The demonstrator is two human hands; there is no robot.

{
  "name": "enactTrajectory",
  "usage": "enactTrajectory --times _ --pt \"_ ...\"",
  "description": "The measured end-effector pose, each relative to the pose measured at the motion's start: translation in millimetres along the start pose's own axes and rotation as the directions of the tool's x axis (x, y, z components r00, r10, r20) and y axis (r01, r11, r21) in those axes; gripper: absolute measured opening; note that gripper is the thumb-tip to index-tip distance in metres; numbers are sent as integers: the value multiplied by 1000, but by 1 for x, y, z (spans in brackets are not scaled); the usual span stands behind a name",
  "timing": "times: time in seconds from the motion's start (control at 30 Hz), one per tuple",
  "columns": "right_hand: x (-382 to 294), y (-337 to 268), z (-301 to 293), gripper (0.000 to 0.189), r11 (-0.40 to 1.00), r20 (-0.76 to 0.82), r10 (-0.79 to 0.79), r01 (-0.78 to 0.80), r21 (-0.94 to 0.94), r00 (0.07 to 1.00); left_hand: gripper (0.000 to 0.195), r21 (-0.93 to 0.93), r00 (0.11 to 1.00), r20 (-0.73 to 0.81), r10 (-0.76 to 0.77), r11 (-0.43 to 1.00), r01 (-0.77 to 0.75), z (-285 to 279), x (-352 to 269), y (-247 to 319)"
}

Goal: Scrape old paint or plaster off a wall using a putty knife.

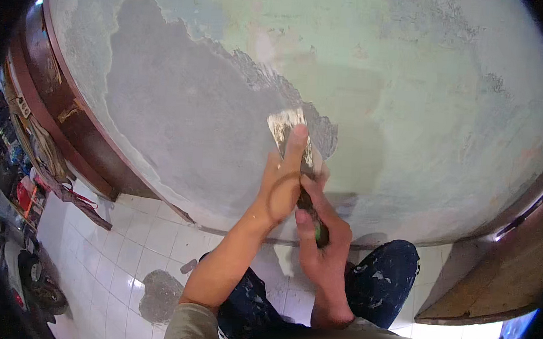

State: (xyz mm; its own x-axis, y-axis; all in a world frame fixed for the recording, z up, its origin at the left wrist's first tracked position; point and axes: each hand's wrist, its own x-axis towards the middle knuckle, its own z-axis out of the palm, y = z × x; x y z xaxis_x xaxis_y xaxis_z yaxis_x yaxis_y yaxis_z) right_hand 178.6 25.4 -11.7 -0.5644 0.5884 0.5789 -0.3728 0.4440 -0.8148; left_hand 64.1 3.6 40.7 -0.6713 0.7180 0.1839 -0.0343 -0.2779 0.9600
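A putty knife point(282, 127) with a pale, residue-smeared metal blade is held against a wall point(425, 99) of worn, pale green paint. My left hand point(283, 184) is on the blade, a finger or thumb laid along its face. Lower down, my right hand point(330, 238) is wrapped around the dark handle point(321, 233), which has a green part near its end. The blade's edge lies near the ragged border of a large smooth grey patch point(187, 99). Rougher grey scraped areas point(281, 84) run along that border. My hands partly hide the tool's middle.
My knees in paint-spotted dark trousers point(386, 279) are close to the wall's base. White floor tiles point(128, 226) bear a grey stain point(159, 295). Left are a brown wooden frame point(86, 116), hanging cloths point(46, 149) and a motorcycle point(36, 271). A brown panel point(502, 277) stands right.
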Motion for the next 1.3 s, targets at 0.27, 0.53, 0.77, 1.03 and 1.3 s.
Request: enactTrajectory --times 0.27,0.53,0.77,1.03,1.3 --pt "-3 -5 6 39 996 53 24 -28 83 998 60 57 998 -46 -39 998 41 -9 -4 -6" --pt "-7 -3 3 39 965 73 131 -143 218 989 58 40 994 -61 -88 995 90 0 -5 3" --pt "-11 -7 12 40 994 -16 -18 19 112 1000 61 73 993 -77 -93 992 99 -3 -12 2" --pt "-5 -5 4 37 977 49 125 -132 170 991 62 17 996 -44 -81 997 81 6 -6 8" --pt "-9 -9 6 37 984 41 79 -84 157 996 62 33 998 -15 -61 998 62 1 -8 6"
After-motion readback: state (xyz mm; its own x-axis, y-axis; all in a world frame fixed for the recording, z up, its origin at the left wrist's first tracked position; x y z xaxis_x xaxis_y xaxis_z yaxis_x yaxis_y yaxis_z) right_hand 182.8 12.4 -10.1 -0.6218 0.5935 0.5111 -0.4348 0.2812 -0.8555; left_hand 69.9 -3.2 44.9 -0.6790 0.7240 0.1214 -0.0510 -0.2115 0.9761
